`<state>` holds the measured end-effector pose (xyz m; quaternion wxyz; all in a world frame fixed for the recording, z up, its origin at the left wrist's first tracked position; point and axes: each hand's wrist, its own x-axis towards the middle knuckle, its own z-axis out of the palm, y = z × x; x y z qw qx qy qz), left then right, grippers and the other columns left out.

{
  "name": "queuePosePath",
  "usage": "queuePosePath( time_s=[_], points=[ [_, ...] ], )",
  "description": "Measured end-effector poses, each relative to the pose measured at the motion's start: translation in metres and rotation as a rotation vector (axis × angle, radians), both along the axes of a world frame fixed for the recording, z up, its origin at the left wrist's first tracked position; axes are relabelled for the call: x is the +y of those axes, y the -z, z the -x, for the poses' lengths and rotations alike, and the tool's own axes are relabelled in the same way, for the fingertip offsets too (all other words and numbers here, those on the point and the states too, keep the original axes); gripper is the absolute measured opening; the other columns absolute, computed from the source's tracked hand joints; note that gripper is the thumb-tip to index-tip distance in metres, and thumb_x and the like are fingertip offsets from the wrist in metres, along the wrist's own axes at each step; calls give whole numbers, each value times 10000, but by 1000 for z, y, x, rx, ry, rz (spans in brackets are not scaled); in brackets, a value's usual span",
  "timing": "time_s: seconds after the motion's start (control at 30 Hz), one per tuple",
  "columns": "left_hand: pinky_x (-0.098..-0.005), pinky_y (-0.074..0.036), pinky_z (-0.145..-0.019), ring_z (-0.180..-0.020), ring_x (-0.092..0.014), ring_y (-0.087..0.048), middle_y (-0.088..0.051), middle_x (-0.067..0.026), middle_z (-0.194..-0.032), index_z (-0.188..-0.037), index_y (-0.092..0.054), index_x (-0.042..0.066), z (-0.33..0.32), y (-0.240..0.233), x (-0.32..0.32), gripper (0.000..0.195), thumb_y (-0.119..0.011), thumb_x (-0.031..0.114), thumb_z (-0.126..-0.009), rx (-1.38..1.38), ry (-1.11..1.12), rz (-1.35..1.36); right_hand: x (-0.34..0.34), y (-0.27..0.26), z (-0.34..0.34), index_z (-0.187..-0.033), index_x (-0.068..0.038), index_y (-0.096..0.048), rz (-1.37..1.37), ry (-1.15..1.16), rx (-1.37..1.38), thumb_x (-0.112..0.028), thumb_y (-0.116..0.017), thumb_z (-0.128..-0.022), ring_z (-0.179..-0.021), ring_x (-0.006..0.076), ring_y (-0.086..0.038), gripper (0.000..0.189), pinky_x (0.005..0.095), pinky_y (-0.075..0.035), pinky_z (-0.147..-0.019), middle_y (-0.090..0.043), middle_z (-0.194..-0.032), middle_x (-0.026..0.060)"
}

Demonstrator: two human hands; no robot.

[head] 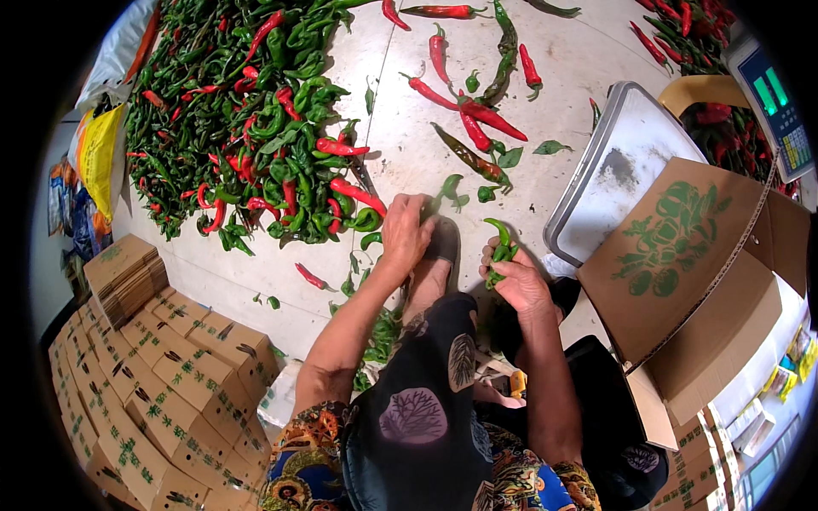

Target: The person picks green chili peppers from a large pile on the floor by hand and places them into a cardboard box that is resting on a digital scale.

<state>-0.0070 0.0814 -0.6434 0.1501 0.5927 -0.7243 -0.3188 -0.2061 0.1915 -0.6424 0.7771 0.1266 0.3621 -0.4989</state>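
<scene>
A few green chili peppers (501, 252) are in my right hand (521, 274), their tips pointing up between the fingers. My left hand (406, 230) is over the floor by the right edge of a big pile of green and red chili peppers (255, 134). A blurred green pepper (450, 186) and leaf lie or move just past its fingertips; whether the hand touches them I cannot tell. Beyond both hands, red peppers (492, 118), a brownish-green pepper (473, 156) and loose leaves lie scattered on the pale floor (409, 153).
An open cardboard box (658, 255) stands at right beside the metal platform of a scale (620, 166) with a lit display (770, 92). Stacked cartons (172, 377) fill the lower left. A second pepper pile (690, 32) lies at upper right. My shoe (441, 239) is between my hands.
</scene>
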Motion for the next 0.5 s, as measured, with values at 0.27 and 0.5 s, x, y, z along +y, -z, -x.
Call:
queuePosePath(
  time_s=[0.27,0.5],
  points=[
    [-437,-472,-703,-818,-372,-590,-602,-149,-864,-943,-593,49,4,8,4,189,-662,91,-772,-60,-49,8,3,26,-19,-1007,-85,-584,-125,-31,239,-60,-676,-832,-808,140,-578,199,298,-479,-739,-598,-886,13],
    [-323,-501,-739,-809,-225,-637,-636,-154,-885,-977,-644,-3,1,-1,10,209,-667,89,-791,219,-93,-239,-25,-17,-36,-1034,-96,-588,-162,31,188,-118,-711,-821,-892,145,-609,247,307,-491,-771,-622,-974,21]
  ],
)
